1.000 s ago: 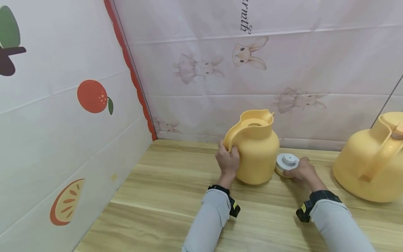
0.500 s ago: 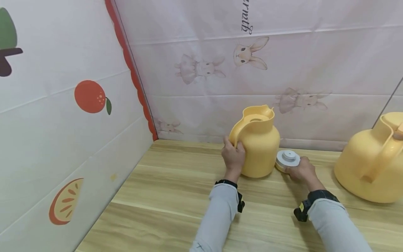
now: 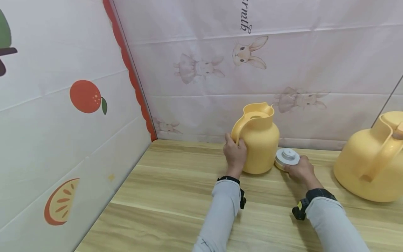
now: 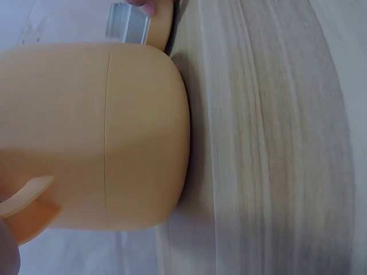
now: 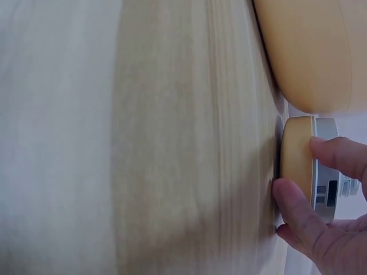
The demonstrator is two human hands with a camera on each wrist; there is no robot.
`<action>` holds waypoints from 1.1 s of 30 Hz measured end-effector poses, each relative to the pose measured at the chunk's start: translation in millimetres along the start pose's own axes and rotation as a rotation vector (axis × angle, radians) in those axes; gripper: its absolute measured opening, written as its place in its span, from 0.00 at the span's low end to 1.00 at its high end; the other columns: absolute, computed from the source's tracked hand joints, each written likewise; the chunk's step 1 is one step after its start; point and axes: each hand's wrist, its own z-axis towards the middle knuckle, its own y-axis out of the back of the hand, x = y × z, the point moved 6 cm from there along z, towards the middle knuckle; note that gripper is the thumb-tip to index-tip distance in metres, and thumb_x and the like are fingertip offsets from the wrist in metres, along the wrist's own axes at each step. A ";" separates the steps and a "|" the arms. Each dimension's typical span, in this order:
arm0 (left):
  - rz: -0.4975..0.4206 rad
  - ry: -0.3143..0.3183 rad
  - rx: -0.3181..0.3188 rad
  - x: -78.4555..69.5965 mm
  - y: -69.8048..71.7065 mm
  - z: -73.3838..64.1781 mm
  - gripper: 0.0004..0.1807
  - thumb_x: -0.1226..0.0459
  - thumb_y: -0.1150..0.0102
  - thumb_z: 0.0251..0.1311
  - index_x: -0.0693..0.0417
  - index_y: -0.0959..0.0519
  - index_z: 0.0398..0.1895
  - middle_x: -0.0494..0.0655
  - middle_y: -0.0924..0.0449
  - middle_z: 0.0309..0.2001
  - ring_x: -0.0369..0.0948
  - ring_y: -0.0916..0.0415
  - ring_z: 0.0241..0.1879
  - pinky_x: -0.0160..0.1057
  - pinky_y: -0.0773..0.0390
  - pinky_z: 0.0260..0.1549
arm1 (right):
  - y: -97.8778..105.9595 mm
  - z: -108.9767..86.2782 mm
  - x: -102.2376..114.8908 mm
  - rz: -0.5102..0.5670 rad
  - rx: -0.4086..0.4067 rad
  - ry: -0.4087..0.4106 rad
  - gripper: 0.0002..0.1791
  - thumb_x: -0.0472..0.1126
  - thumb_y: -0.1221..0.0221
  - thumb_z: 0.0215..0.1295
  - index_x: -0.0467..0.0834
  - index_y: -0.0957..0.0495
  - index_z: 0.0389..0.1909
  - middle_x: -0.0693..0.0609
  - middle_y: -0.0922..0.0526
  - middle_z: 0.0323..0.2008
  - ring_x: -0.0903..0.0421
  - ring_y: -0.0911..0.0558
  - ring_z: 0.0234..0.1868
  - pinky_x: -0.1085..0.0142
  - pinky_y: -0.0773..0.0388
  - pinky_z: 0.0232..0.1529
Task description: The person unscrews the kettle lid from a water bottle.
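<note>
Wooden table [image 3: 163,196], jug [image 3: 259,140], lid [image 3: 287,157]

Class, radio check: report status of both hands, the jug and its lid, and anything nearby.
Left hand grips jug handle. Right hand pinches lid on table, beside jug. Jug upright, mouth open. Second jug stands right, apart.

Yellow thermos jug [image 3: 259,141], lid off, mouth open, stands upright near the table's [image 3: 176,196] back edge, handle facing left, spout toward the wall. Its lid [image 3: 287,159], yellow disc with grey-white stopper pointing up, lies inverted on the table just right of the jug, close but apart from its base.
</note>
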 end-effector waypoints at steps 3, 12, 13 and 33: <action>-0.011 0.010 0.018 0.4 -1.5 1.4 0.08 0.66 0.48 0.53 0.58 0.36 0.32 0.47 0.32 0.17 0.43 0.30 0.18 0.38 0.31 0.15 | 0.8 0.3 -0.4 -0.004 0.005 0.005 0.41 0.43 0.36 0.52 0.21 0.47 0.54 0.25 0.35 0.49 0.35 0.33 0.47 0.49 0.35 0.48; -0.005 0.061 0.060 2.8 -3.5 5.2 0.08 0.65 0.48 0.52 0.57 0.35 0.31 0.45 0.32 0.17 0.43 0.30 0.18 0.38 0.31 0.16 | -0.3 -1.5 -1.1 -0.010 0.013 -0.014 0.42 0.44 0.38 0.54 0.21 0.51 0.55 0.22 0.38 0.48 0.33 0.35 0.48 0.48 0.36 0.49; -0.009 0.074 0.070 3.1 -3.4 5.6 0.08 0.65 0.48 0.52 0.56 0.36 0.31 0.45 0.32 0.18 0.43 0.30 0.19 0.38 0.31 0.16 | -0.4 -1.5 -1.4 -0.010 0.014 -0.020 0.43 0.44 0.38 0.54 0.21 0.51 0.55 0.22 0.38 0.49 0.34 0.35 0.49 0.48 0.36 0.49; -0.130 0.203 0.208 7.4 -1.4 9.6 0.06 0.64 0.47 0.51 0.55 0.33 0.28 0.42 0.32 0.21 0.39 0.33 0.22 0.37 0.32 0.20 | 0.8 -0.8 -3.3 0.014 0.020 -0.018 0.40 0.44 0.36 0.53 0.22 0.47 0.52 0.39 0.24 0.28 0.42 0.25 0.35 0.62 0.33 0.33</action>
